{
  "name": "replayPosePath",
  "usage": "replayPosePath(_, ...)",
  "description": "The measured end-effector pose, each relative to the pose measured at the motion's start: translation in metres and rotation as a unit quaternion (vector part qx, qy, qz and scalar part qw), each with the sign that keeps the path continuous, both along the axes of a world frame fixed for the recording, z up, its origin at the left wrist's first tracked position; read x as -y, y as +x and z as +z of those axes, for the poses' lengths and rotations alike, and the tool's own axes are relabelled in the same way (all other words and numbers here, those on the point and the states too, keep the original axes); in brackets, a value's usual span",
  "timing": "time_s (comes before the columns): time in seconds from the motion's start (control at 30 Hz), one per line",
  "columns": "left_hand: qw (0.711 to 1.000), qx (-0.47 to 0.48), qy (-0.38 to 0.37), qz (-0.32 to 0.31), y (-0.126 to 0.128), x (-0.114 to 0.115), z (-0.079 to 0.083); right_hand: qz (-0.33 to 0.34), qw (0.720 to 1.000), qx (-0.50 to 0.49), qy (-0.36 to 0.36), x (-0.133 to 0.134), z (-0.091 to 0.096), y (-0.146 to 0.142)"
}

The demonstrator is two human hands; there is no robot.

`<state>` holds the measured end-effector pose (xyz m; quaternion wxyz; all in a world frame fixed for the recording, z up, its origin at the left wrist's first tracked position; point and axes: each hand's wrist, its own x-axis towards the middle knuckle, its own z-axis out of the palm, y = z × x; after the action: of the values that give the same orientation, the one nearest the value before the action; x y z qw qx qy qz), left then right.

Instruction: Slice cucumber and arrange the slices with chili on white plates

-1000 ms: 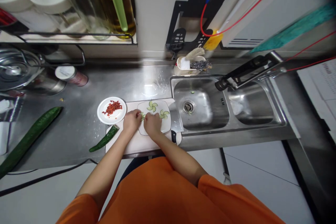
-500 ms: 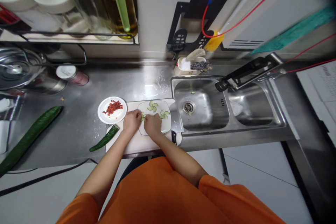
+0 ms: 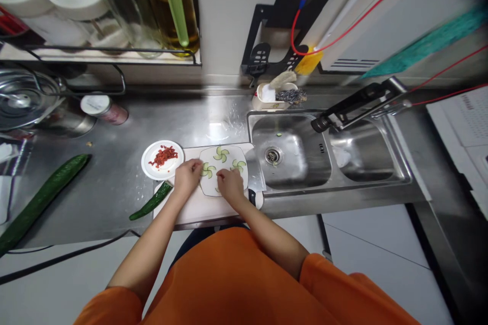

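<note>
A white plate (image 3: 210, 188) rests on the white cutting board (image 3: 186, 213). Thin cucumber slices (image 3: 221, 154) lie on it in pinwheel shapes, at the top, left and right; part of another slice shows beside my right hand. My left hand (image 3: 186, 179) is closed in a pinch at the plate's left rim, beside the left pinwheel. Over the plate's lower right, my right hand (image 3: 231, 185) has curled, pinching fingers. Anything within either pinch is too small or hidden. A knife (image 3: 257, 175) with a black handle lies right of the plate.
A small white plate (image 3: 146, 166) of red dried berries stands left of the board, with a cut cucumber (image 3: 150, 205) below it. Farther left lies a long cucumber (image 3: 49, 193). A double steel sink (image 3: 297, 152) is at right, and a lidded jar (image 3: 104, 109) stands behind.
My hands have drawn apart: the left slightly left, the right to the right and down. The left pinwheel of slices, mostly covered before, now shows.
</note>
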<state>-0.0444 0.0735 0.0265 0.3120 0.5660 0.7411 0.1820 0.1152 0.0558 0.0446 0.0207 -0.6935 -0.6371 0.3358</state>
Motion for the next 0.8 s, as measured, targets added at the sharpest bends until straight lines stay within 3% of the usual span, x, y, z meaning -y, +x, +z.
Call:
replayPosePath(0.2, 0.999, -0.004, 0.009, 0.047, -0.016, 0.032, 0.009, -0.034, 0.999, -0.022, 0.033, 0.016, 0.002, 0.041)
replayPosePath(0.33, 0.999, -0.009, -0.004, 0.032, -0.020, 0.062, 0.008, -0.046, 0.997, -0.004, 0.059, 0.031, -0.003, 0.068)
replayPosePath(0.43, 0.998, -0.037, 0.005, 0.049, -0.025, 0.073, 0.006, -0.043, 0.998, 0.012, 0.051, 0.042, -0.004, 0.078)
replayPosePath(0.63, 0.972, -0.173, 0.029, 0.157, -0.058, 0.049, 0.000, -0.032, 0.998, 0.010, 0.050, 0.052, -0.001, 0.071)
replayPosePath(0.8, 0.950, -0.219, 0.034, 0.219, -0.079, 0.025, -0.006, -0.028, 0.998, 0.004, 0.055, 0.050, 0.004, 0.065)
